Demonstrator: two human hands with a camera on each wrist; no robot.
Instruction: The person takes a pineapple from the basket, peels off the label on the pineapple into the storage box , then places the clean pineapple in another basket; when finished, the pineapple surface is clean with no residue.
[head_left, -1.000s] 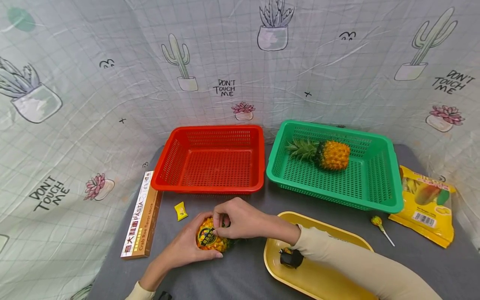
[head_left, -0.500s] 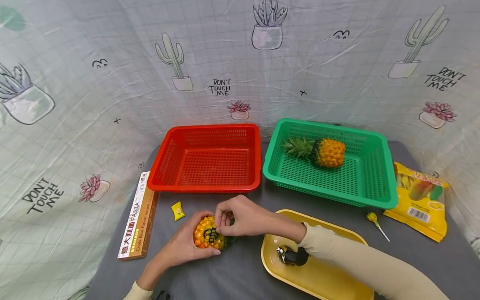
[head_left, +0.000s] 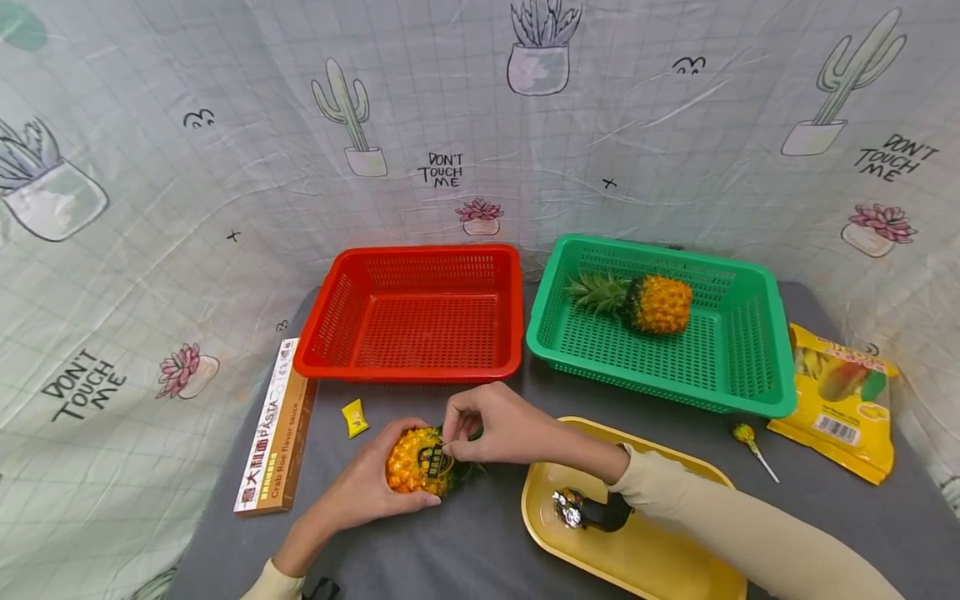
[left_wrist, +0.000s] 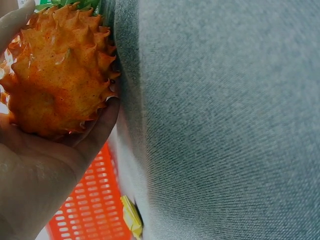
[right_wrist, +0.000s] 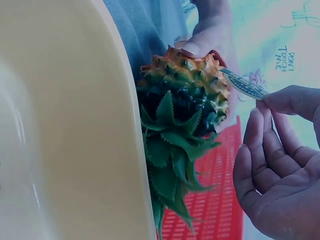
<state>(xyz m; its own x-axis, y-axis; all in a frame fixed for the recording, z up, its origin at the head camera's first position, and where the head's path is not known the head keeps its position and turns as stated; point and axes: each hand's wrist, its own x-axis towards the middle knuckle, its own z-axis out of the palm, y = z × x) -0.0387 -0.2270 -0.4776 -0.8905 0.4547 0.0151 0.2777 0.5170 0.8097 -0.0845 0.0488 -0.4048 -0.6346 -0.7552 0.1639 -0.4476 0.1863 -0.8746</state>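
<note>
My left hand (head_left: 367,483) grips a small pineapple (head_left: 408,462) from the left, thumb on the near side, fingers round the far side. In the left wrist view, the spiky orange base of the pineapple (left_wrist: 60,70) rests against the palm. My right hand (head_left: 495,425) pinches the edge of a dark printed label (right_wrist: 243,85) between thumb and fingertip. That label stands away from the rind towards the right hand, its other end at the fruit's side. The pineapple's green crown (right_wrist: 172,150) points right, partly hidden under the right hand in the head view.
Behind stand a red basket (head_left: 408,373) and a green basket (head_left: 667,396) holding another pineapple (head_left: 660,304). A yellow tray (head_left: 645,567) with a foil-wrapped lump (head_left: 567,507) lies under the right forearm. Around are a pasta box (head_left: 270,433), yellow sweet (head_left: 355,418), lollipop (head_left: 745,435) and yellow bag (head_left: 840,400).
My right hand has drawn slightly right, and the label has lifted further from the rind with it. The left hand keeps its grip. More of the foil lump shows beside the right wrist.
</note>
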